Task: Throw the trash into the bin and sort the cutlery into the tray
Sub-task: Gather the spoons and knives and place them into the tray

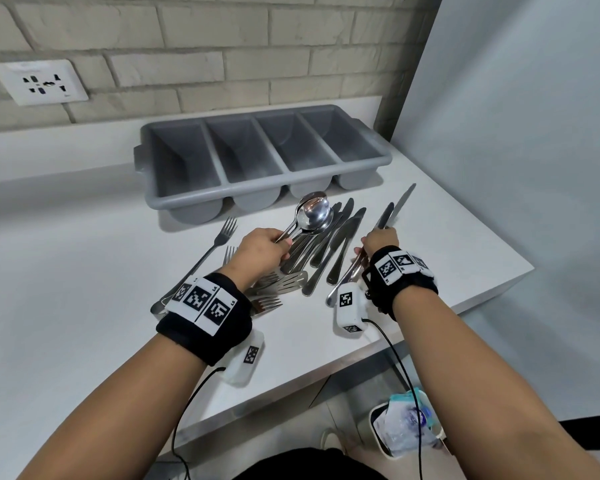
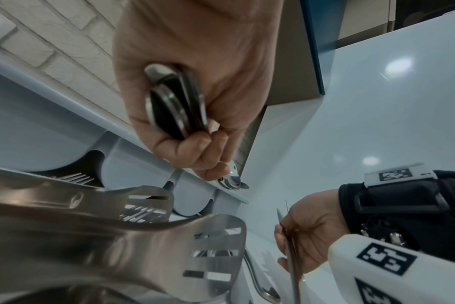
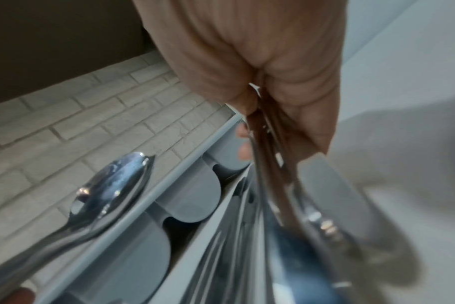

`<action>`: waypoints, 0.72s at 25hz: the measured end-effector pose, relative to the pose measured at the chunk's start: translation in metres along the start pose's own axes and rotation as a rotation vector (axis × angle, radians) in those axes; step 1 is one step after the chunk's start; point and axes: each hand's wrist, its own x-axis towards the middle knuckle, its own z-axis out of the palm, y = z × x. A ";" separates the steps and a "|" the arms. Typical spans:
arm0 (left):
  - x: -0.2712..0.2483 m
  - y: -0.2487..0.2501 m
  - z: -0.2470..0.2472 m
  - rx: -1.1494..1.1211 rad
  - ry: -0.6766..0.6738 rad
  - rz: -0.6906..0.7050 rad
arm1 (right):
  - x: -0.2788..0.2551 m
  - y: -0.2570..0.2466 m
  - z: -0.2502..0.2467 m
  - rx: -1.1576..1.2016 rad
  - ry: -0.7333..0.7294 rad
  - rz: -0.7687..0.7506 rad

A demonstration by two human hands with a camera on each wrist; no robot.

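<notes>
Both forearms are extended forward over the white counter (image 1: 84,271), each wrist wrapped in a black band bearing printed markers. The left hand (image 1: 260,252) is held knuckles-up, its fingers curled round the handles of a stack of spoons (image 1: 312,213); in the left wrist view the handle ends (image 2: 174,100) are seen bunched in the closed fist. The bowls of the spoons are nested and directed away from the person, toward the tray; the long axis is tilted to the far right.

The right hand (image 1: 378,242) is closed on the handles of several knives (image 1: 392,206), which are pinched between thumb and curled fingers, as seen in the right wrist view (image 3: 268,156). The blades are pointed to the far right, and the handle ends project back past the wrist.

The grey four-compartment tray (image 1: 174,199) is set at the back of the counter, against the brick wall; nothing is seen in its compartments. Just in front of it lies the loose cutlery: more knives (image 1: 336,244) between the hands, forks (image 1: 219,240) to the left and slotted turners (image 1: 288,282) beneath the left wrist. The bin (image 1: 378,427), with trash (image 1: 406,424) in it, stands on the floor below the counter edge.
</notes>
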 end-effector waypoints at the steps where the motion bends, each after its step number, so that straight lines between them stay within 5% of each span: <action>1: 0.000 0.000 -0.001 -0.002 -0.003 -0.001 | 0.000 -0.005 0.000 -0.019 -0.028 -0.012; 5: -0.003 -0.002 -0.007 -0.054 -0.008 -0.008 | -0.002 -0.013 0.006 -0.018 -0.035 -0.060; 11: -0.009 0.000 -0.022 -0.149 0.009 -0.004 | -0.012 -0.035 0.022 0.251 0.098 -0.328; 18: -0.005 0.016 -0.061 -0.302 0.188 -0.013 | -0.022 -0.113 0.052 0.177 -0.052 -0.461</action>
